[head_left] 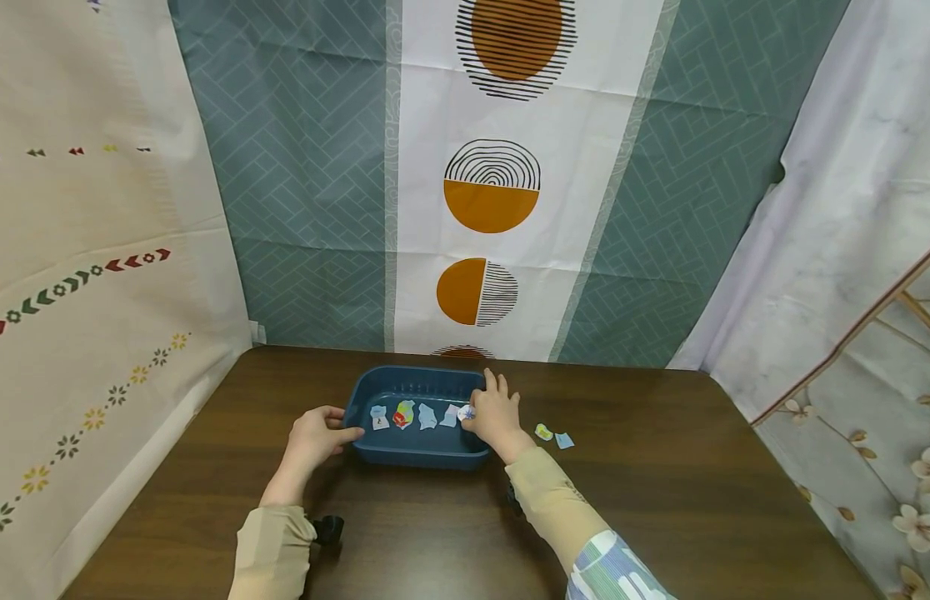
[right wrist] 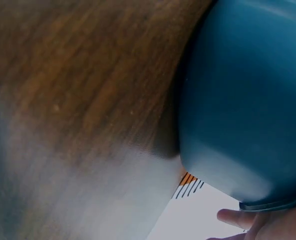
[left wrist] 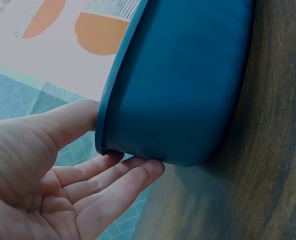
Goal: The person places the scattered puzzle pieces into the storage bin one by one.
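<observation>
A dark blue plastic basin (head_left: 427, 458) stands on the table with small paper cutouts (head_left: 427, 417) in a row on its floor. My left hand (head_left: 317, 435) grips its left end, thumb over the rim and fingers against the outer wall; the left wrist view shows the same hold on the basin (left wrist: 172, 90). Over the basin's right end reaches my right hand (head_left: 498, 417), thumb and forefinger pinching a round white-and-blue cutout (head_left: 467, 412) inside it. Its other fingers spread beyond the rim. In the right wrist view, the basin (right wrist: 242, 110) hides most of that hand (right wrist: 272, 222).
Right of the basin, a yellow-green cutout (head_left: 543, 432) and a light blue cutout (head_left: 564, 441) lie on the brown wooden table (head_left: 660, 500). Patterned cloths (head_left: 307, 167) hang behind the table and at both sides.
</observation>
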`<state>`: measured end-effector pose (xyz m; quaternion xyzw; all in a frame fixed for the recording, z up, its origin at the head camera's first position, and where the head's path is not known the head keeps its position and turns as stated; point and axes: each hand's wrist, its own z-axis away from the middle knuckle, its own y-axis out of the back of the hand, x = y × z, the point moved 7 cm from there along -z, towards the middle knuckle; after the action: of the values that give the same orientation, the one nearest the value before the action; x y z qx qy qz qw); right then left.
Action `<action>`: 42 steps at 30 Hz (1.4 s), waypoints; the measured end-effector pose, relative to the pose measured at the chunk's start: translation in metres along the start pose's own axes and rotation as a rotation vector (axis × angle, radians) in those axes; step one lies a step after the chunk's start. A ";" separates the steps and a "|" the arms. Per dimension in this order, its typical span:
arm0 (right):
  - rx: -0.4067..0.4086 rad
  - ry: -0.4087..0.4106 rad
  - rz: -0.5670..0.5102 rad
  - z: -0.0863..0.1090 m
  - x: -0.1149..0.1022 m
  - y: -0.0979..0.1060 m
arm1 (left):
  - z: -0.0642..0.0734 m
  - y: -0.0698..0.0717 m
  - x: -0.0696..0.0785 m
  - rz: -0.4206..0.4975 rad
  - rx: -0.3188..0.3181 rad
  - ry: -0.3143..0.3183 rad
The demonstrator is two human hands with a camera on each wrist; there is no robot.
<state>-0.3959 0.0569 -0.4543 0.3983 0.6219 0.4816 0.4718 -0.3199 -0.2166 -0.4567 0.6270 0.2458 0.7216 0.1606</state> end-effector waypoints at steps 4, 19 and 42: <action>-0.013 -0.009 0.018 0.001 0.000 -0.002 | 0.000 0.000 0.000 -0.002 -0.003 -0.005; -0.054 -0.045 0.175 0.001 -0.001 -0.006 | 0.001 0.000 0.001 -0.007 -0.004 -0.016; 0.029 -0.019 -0.047 0.007 -0.001 0.008 | -0.001 0.000 -0.003 0.003 -0.009 -0.031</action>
<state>-0.3882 0.0590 -0.4469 0.3949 0.6333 0.4576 0.4833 -0.3202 -0.2186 -0.4595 0.6379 0.2390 0.7130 0.1662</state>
